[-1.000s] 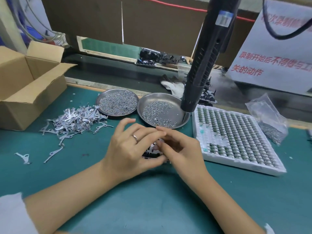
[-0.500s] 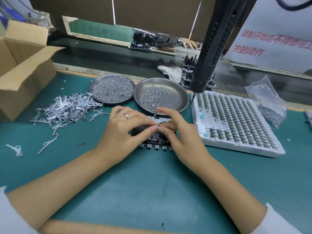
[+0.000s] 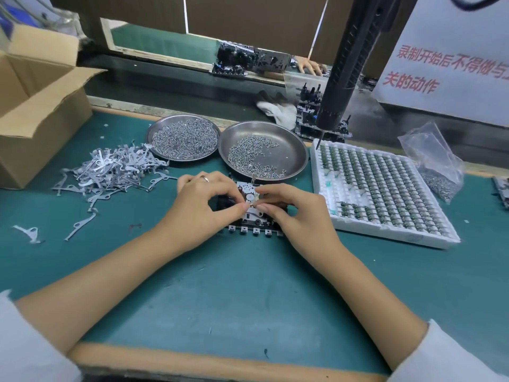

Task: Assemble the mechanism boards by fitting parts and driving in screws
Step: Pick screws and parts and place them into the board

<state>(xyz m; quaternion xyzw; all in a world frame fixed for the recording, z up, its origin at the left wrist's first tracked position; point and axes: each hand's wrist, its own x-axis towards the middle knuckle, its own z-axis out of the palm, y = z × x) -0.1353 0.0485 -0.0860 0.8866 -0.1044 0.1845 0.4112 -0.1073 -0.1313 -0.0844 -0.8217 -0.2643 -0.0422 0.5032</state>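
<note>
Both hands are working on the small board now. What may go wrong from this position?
The small part pinched between the fingertips of the left hand and right hand could slip into the mechanism board. The right wrist lies close to the white parts tray and might nudge it. The nearer screw dish almost touches the board; a bump may spill screws.

At our far left we see an open cardboard box (image 3: 33, 111) standing on the green mat (image 3: 248, 293). Beyond the bench edge a white work glove (image 3: 278, 108) lies crumpled on the dark strip, and behind it, through the gap in the partition, another person's hand (image 3: 308, 66) rests on the far bench. At upper right hangs a white notice (image 3: 451, 59) (red characters, partly cut off)
</note>
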